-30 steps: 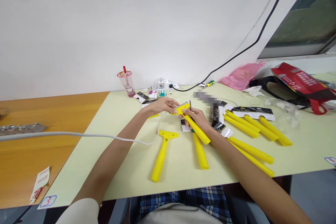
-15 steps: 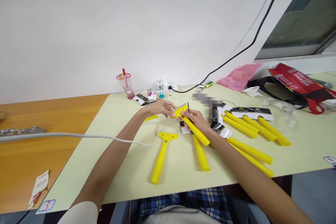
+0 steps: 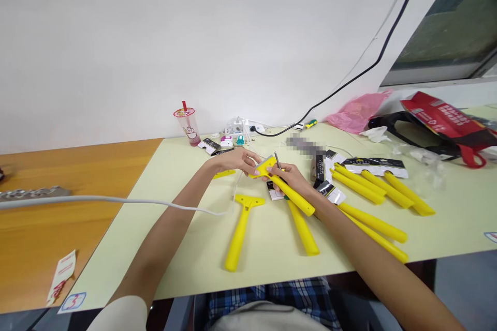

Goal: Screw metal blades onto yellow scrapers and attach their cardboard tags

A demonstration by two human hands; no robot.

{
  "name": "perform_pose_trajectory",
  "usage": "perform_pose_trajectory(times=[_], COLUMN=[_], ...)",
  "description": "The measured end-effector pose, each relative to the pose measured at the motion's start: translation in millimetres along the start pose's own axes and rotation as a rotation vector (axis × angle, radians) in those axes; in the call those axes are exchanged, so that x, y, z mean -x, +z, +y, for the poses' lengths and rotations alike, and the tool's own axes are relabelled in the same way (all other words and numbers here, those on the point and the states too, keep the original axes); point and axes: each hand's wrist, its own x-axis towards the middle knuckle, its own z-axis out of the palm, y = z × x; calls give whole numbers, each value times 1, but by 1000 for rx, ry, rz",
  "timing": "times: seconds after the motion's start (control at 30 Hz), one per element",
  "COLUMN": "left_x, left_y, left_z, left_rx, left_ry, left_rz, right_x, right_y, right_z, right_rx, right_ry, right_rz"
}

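Note:
A yellow scraper (image 3: 294, 196) is held tilted above the table between both hands. My left hand (image 3: 244, 160) pinches its wide head near the grey blade edge. My right hand (image 3: 292, 176) grips it where head meets handle, thumb on the head. A thin metal shaft, like a screwdriver's (image 3: 277, 159), sticks up from the right fingers, and a bit of green shows below them. On the table lies a second yellow scraper (image 3: 238, 232), head away from me. Under my right hand is another yellow handle (image 3: 305, 230), its upper end hidden. A yellow piece (image 3: 224, 174) shows by my left wrist.
Several yellow handles (image 3: 392, 189) lie at right with black-and-white card packaging (image 3: 375, 166). Behind stand a drink cup (image 3: 188, 126) and a power strip (image 3: 240, 126). A pink bag (image 3: 359, 112) and a red bag (image 3: 450, 121) sit at back right. A white cable (image 3: 155, 204) crosses at left.
The held scraper has turned slightly, so more of its blade edge shows. The yellow handle under my right hand has swung a little to the right. Both hands keep their hold.

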Motion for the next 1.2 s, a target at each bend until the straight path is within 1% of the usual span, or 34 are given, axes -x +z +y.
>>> perform_pose_trajectory(times=[0.1,0.23,0.43,0.67,0.77,0.87,0.97,1.03,1.13,1.17,1.2], left_x=[2,4,2,-1,-1,1,4,6,6,5,4], left_y=[-2,-4,-1,1,3,3,-5,-16,-36,-43,-48], left_z=[0,0,1,-3,-3,0,1,-3,-21,-29,-38], left_rx=[0,0,-29,-36,-68,-54,-33,-52,-130,-183,-267], left_ry=[-19,-32,-16,-15,-7,2,47,84,90,95,89], left_rz=[-27,-27,-59,-83,-63,2,102,226,492,562,603], right_x=[1,1,1,2,2,2,0,-2,-5,-6,-7], right_y=[1,1,0,0,1,0,-2,-5,-8,-10,-11], right_z=[0,0,2,3,3,2,2,1,0,0,1], right_rx=[9,21,34,51,57,39,-13,-51,-108,-126,-143], right_ry=[1,-7,-11,-14,-15,-25,-57,-80,-105,-111,-116], right_rz=[-12,-24,-43,-57,-66,-33,57,130,231,259,282])
